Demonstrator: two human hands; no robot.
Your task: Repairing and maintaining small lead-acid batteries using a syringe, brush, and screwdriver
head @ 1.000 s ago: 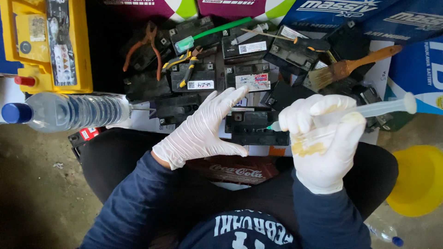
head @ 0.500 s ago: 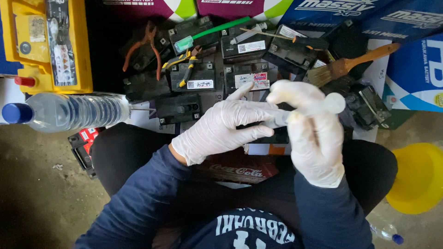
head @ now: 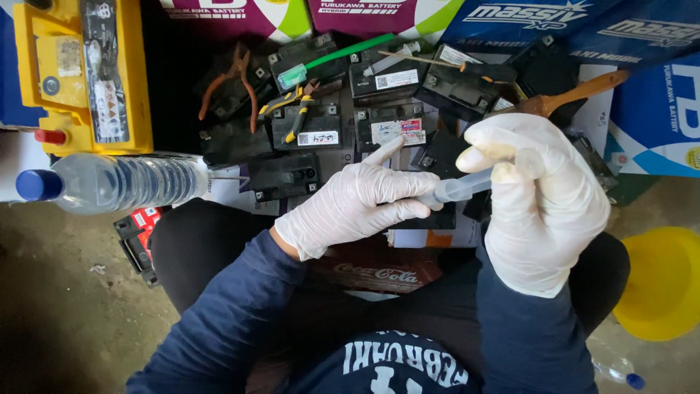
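Pinching syringe (head: 467, 187) tip: left hand (head: 357, 204); right hand (head: 543, 201) fisted round barrel; axis near-horizontal, tip leftward.

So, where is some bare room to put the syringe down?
Bare floor lies below the bottle, left of the knee. A small patch sits by the yellow funnel. The batteries ahead are crowded with pliers and a brush.

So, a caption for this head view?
White-gloved left hand and right hand hold a clear plastic syringe above small black batteries.
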